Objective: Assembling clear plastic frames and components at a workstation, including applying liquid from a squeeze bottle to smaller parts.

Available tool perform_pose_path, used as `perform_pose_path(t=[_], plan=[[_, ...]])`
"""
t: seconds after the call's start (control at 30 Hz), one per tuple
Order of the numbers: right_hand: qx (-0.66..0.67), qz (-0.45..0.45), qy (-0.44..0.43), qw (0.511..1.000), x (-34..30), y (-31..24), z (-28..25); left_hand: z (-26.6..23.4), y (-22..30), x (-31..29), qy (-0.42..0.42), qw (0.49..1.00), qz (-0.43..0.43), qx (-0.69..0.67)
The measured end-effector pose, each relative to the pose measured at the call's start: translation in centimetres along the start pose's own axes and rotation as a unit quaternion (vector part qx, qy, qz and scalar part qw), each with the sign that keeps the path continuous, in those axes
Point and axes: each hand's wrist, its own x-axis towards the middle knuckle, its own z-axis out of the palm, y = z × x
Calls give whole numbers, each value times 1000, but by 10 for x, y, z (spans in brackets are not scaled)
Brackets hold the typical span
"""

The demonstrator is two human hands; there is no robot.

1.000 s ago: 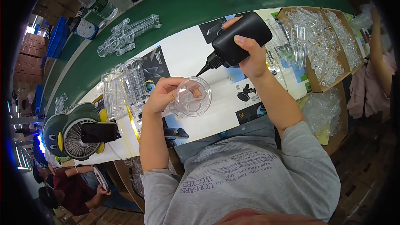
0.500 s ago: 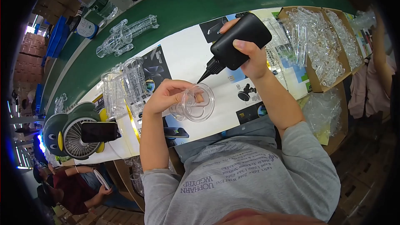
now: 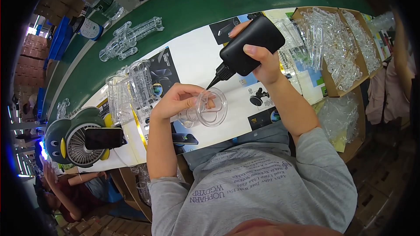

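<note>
My left hand (image 3: 176,101) is closed around a clear plastic part with a wide round rim (image 3: 214,117), held over the paper-covered table. Its fingers show through the transparent wall. In my right hand (image 3: 267,63) is a black squeeze bottle (image 3: 253,46), tilted down to the left. The narrow tip of its nozzle (image 3: 214,81) is right by the upper edge of the rim, next to my left fingertips; whether it touches, I cannot tell. No liquid can be made out at the tip.
Clear tubular parts (image 3: 131,89) stand left of my left hand, beside a penguin-shaped fan (image 3: 78,142) with a phone on it. At right is a cardboard box (image 3: 345,88) of clear pieces. More clear assemblies (image 3: 131,38) lie on the green surface (image 3: 192,13) beyond.
The clear part has turned slightly in my left hand, and the bottle has barely shifted. Clear assemblies on the green surface have slid a little left. A person at lower left has raised an arm.
</note>
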Motion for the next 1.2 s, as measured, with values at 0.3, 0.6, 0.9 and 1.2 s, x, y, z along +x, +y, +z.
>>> perform_pose_path(t=[0.3,0.6,0.9,1.2], plan=[[-7,-2,-1,1000,0,1,1,-1,-4,0,6,999,-27,-31],[-4,-3,1,1000,-1,1,2,-2,-7,0,1,999,-29,-44],[-3,-1,3,1000,-1,0,3,-4,-8,-1,-3,999,-23,-44],[-10,1,5,1000,-1,1,4,-5,-10,-1,3,998,-43,-36]])
